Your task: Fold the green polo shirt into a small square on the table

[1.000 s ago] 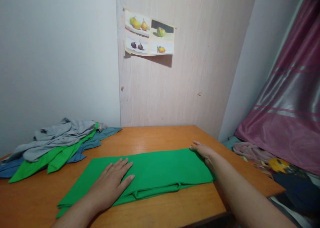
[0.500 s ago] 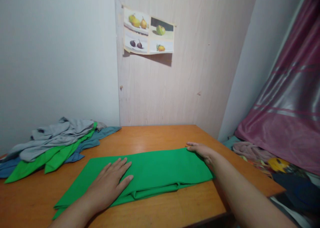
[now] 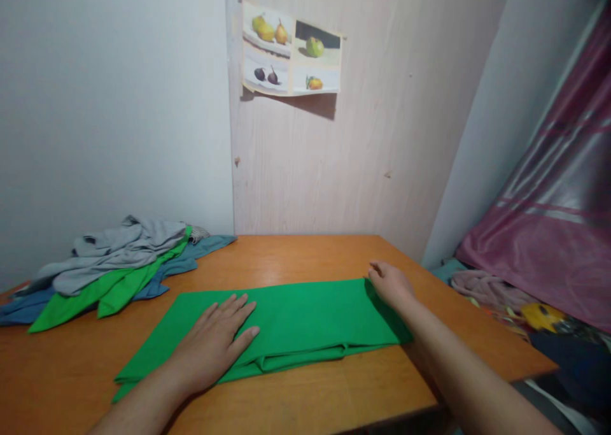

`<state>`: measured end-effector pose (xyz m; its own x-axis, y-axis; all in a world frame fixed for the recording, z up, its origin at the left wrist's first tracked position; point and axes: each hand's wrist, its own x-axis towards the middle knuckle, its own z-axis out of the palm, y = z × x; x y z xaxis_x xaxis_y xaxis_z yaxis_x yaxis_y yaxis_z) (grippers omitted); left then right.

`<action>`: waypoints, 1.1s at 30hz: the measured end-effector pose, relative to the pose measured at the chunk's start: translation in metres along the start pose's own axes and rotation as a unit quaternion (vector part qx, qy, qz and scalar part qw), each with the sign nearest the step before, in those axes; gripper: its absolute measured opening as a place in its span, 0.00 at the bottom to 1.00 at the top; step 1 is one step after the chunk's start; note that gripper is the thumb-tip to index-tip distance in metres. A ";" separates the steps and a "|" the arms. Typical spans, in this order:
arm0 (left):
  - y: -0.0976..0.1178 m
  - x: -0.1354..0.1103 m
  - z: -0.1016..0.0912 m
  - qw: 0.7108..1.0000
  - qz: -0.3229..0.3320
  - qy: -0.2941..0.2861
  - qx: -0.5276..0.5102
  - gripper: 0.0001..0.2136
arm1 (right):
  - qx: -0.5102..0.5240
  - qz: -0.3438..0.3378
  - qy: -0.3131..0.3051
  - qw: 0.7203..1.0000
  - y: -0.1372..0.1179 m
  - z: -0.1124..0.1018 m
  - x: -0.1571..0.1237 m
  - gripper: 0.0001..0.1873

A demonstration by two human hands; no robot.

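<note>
A folded green cloth [image 3: 305, 314] lies lengthwise across the wooden table, its layers showing along the near edge. My left hand [image 3: 219, 339] rests flat on its left part, palm down with the fingers spread. At the far right corner of the cloth is my right hand [image 3: 391, 286], its fingers curled in and closed at that corner. The thumb and the exact pinch of the right hand are partly hidden.
A heap of grey, bright green and blue clothes [image 3: 128, 256] sits on the left of the table [image 3: 305, 256]. Fruit pictures [image 3: 291, 49] hang on the wall behind. Past the table's right edge are a pink curtain [image 3: 534, 225] and more fabrics [image 3: 482, 286].
My right hand has gone from lying with outstretched fingers to closed fingers at the cloth's far right corner. The left hand stays flat on the cloth. The view has shifted slightly.
</note>
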<state>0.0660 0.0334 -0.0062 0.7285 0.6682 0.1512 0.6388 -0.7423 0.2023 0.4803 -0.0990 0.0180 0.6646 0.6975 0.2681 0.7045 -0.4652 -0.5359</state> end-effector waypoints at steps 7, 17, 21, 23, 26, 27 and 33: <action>-0.003 -0.001 0.005 1.000 0.002 -0.001 0.008 0.31 | -0.141 -0.143 -0.116 0.973 -0.010 0.038 -0.033 0.42; 0.005 -0.003 -0.001 1.000 -0.010 -0.012 -0.005 0.31 | -0.218 -0.105 -0.134 0.961 -0.028 0.041 -0.038 0.45; 0.006 -0.004 -0.002 1.000 -0.005 -0.009 -0.012 0.31 | -0.144 -0.202 -0.146 0.958 -0.082 0.041 -0.052 0.46; 0.007 -0.005 -0.002 1.000 -0.005 -0.006 -0.015 0.31 | -0.112 -0.255 -0.168 0.946 -0.106 0.044 -0.062 0.47; 0.008 -0.006 -0.003 1.000 -0.010 -0.008 -0.018 0.31 | -0.113 -0.274 -0.217 0.930 -0.124 0.055 -0.076 0.49; 0.008 -0.006 -0.002 1.000 -0.012 -0.007 -0.019 0.31 | -0.124 -0.268 -0.235 0.926 -0.125 0.060 -0.079 0.49; 0.009 -0.007 -0.002 1.000 -0.014 -0.007 -0.023 0.32 | -0.166 -0.251 -0.266 0.916 -0.112 0.074 -0.084 0.51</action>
<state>0.0661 0.0222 -0.0033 0.7144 0.6872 0.1318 0.6465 -0.7203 0.2514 0.3268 -0.0653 -0.0043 0.0824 0.9947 -0.0618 0.9838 -0.0911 -0.1546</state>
